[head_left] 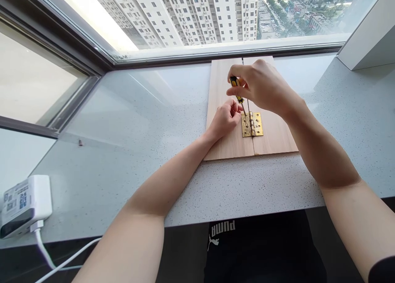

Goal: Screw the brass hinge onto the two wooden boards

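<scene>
My right hand (262, 85) is closed around the black and yellow handle of a screwdriver (235, 83). The screwdriver leans, its shaft pointing down to the upper left part of a brass hinge (256, 128). Spread flat, the hinge lies across the seam between two light wooden boards (224, 145), one leaf on each. My left hand (226, 117) rests on the left board beside the hinge, fingers curled close to the screwdriver's shaft. Whatever those fingertips may pinch is hidden. Several holes show in the hinge leaves.
The boards lie on a speckled pale counter (148, 184) below a window. A small screw (80, 142) lies far to the left. At the lower left sits a white power adapter (41, 196) with a white cable (43, 248). A white box-like object (367, 36) stands at the upper right.
</scene>
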A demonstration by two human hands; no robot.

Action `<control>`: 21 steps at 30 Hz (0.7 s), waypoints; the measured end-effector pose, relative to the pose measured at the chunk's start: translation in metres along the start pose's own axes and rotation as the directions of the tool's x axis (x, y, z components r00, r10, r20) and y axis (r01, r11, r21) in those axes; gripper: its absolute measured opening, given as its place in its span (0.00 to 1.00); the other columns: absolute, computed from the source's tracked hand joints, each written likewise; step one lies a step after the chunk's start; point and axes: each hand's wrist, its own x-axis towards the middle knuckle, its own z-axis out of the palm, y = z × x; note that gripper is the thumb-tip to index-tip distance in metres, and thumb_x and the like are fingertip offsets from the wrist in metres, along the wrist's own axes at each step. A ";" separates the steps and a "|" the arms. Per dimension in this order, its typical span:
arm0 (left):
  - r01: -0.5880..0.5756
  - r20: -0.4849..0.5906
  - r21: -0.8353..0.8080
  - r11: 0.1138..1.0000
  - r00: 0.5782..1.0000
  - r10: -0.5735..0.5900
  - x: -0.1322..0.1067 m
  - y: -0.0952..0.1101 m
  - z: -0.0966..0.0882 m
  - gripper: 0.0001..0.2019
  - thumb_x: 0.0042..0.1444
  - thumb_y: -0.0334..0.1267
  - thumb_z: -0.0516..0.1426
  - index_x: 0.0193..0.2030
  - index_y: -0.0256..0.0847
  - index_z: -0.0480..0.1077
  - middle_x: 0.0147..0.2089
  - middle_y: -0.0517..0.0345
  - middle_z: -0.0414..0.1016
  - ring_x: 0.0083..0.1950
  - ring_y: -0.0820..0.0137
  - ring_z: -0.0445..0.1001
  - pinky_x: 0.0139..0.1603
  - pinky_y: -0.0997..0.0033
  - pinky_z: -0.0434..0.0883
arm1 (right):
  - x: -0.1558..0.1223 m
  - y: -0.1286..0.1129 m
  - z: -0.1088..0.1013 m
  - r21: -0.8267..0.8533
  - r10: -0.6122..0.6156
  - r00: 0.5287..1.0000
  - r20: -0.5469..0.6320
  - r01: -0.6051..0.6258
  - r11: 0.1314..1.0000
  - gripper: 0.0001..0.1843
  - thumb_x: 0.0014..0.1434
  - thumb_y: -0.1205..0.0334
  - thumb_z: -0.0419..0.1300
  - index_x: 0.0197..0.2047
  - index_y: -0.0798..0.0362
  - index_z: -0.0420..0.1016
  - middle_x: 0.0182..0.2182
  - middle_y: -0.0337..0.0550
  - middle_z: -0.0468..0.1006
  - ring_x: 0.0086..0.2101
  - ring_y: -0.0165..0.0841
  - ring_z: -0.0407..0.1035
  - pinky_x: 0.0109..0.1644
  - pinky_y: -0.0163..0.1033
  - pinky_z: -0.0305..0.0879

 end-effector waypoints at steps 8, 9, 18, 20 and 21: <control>0.032 -0.011 0.013 0.999 0.999 -0.032 -0.001 -0.003 -0.001 0.18 0.58 0.22 0.63 0.36 0.48 0.59 0.39 0.56 0.82 0.47 0.62 0.84 0.43 0.64 0.78 | 0.002 0.004 0.016 -0.040 0.002 0.999 -0.035 -0.004 0.999 0.11 0.87 0.52 0.57 0.60 0.48 0.77 0.43 0.47 0.86 0.37 0.43 0.73 0.43 0.47 0.62; 0.031 -0.015 0.016 0.999 0.999 -0.031 -0.001 -0.003 -0.001 0.18 0.58 0.22 0.63 0.36 0.48 0.59 0.37 0.57 0.80 0.46 0.62 0.84 0.42 0.64 0.77 | 0.002 0.006 0.019 -0.006 -0.015 0.999 -0.032 0.014 1.000 0.12 0.87 0.55 0.55 0.63 0.49 0.76 0.43 0.46 0.85 0.38 0.43 0.72 0.43 0.47 0.63; -0.006 -0.029 0.017 1.000 1.000 0.006 0.002 -0.003 0.002 0.18 0.57 0.21 0.63 0.36 0.48 0.61 0.31 0.63 0.70 0.40 0.65 0.79 0.44 0.63 0.77 | -0.002 0.002 0.015 0.144 -0.088 0.994 0.058 0.079 0.986 0.22 0.88 0.63 0.52 0.78 0.52 0.76 0.45 0.43 0.86 0.43 0.39 0.78 0.51 0.44 0.67; -0.012 -0.026 0.013 1.000 1.000 0.012 0.002 -0.004 0.002 0.17 0.58 0.22 0.63 0.36 0.48 0.61 0.31 0.63 0.70 0.40 0.65 0.79 0.44 0.63 0.77 | -0.001 0.000 0.012 0.114 -0.073 0.997 0.026 0.070 0.991 0.21 0.87 0.64 0.58 0.76 0.52 0.80 0.46 0.45 0.88 0.43 0.39 0.78 0.50 0.44 0.65; -0.013 -0.025 0.010 1.000 1.000 0.013 0.002 -0.004 0.002 0.17 0.58 0.23 0.63 0.35 0.48 0.60 0.31 0.63 0.70 0.41 0.64 0.80 0.44 0.63 0.77 | 0.000 0.000 0.011 0.091 -0.063 0.998 0.010 0.061 0.994 0.20 0.86 0.63 0.60 0.74 0.52 0.82 0.46 0.46 0.89 0.42 0.39 0.78 0.49 0.44 0.64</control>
